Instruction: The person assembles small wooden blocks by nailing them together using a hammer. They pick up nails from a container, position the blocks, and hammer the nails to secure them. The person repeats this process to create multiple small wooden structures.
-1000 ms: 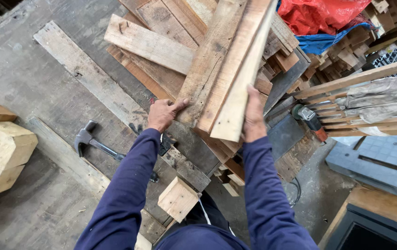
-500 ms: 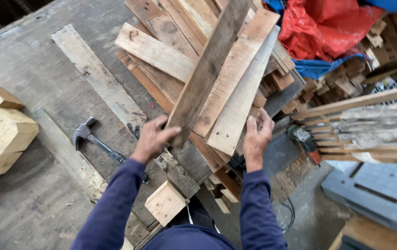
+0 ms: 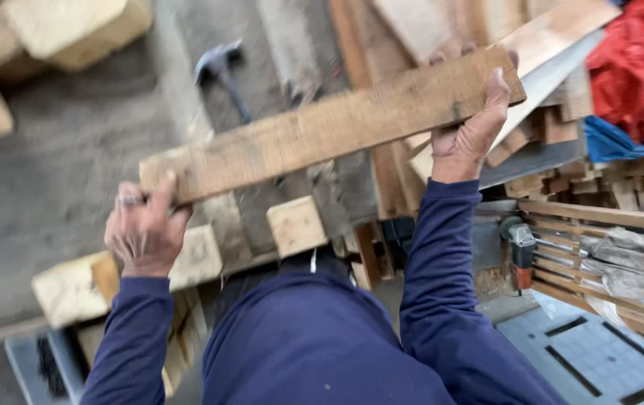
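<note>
Slanting above bench (image 3: 74, 157), plank (image 3: 329, 124) is gripped at ends; left hand (image 3: 144, 229) clamped low, right hand (image 3: 472, 131) clamped high; hammer (image 3: 220, 67) behind.

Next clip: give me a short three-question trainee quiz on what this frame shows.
1. True or false: both hands grip the same plank.
2. Which tool lies on the floor above the plank? A) hammer B) saw C) wrench
3. Fill in: the bunched sheet at the upper right is ____.

Key:
1. True; the left hand holds one end and the right hand the other.
2. A
3. red
</note>
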### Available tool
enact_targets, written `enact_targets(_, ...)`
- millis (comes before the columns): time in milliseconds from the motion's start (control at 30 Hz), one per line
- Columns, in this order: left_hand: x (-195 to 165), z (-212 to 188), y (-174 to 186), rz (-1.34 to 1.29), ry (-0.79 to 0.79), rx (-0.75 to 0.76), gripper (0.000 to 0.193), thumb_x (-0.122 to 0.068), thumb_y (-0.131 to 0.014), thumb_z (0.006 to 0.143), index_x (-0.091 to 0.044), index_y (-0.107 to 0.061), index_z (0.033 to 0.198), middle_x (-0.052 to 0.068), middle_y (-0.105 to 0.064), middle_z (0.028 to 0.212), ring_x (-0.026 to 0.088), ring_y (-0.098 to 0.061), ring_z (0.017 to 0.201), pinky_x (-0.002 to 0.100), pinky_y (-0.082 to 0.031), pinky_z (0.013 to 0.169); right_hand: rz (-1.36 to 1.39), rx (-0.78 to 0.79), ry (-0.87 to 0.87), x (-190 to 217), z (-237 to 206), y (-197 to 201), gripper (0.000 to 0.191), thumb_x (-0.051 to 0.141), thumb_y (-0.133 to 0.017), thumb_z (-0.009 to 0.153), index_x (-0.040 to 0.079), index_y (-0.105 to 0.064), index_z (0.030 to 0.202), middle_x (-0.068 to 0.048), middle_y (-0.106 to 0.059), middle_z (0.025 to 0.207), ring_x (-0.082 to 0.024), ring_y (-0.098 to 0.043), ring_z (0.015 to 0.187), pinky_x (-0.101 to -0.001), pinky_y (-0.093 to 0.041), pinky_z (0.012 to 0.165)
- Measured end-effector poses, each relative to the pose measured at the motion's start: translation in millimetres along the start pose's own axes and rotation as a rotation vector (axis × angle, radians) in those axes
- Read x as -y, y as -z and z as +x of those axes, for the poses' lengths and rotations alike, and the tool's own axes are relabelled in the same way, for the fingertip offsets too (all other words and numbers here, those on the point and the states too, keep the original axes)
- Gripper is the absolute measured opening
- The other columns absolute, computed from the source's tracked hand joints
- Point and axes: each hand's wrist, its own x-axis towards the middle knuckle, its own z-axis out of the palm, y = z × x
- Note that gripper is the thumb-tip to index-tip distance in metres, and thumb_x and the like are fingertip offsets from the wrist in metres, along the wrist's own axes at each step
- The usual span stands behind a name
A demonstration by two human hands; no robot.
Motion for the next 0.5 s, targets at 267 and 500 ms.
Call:
enact_targets(267,-15.7,23.3,38.8,-0.122,-0.078,0.172,0.115,-0.067,-0.087,0.062,0.006,-0.052,0.144,0.017,-0.063,0.102,0.023,-0.065,0.075,0.032,-0.055,0.057,0.142,0.108,-0.211,-135.8,-111.8,-34.8,0.064,0.048,-0.067,0.094,0.015,-0.046,0.145,-0.019,-0.060,0.135,-0.051,-0.063,0.121,-0.0657,-0.052,0.110)
enact_targets(500,27.1,16.5,43.8,-0.137,-0.197,0.567,0.117,-0.070,-0.088,0.059,0.006,-0.050,0.139,0.014,-0.062,0.089,0.024,-0.063,0.072,0.039,-0.054,0.059,0.159,0.059,-0.227,-163.6,-204.2,-6.3,0.071,0.052,-0.069,0.090,0.008,-0.048,0.142,-0.017,-0.059,0.140,-0.042,-0.060,0.130,-0.0602,-0.045,0.121)
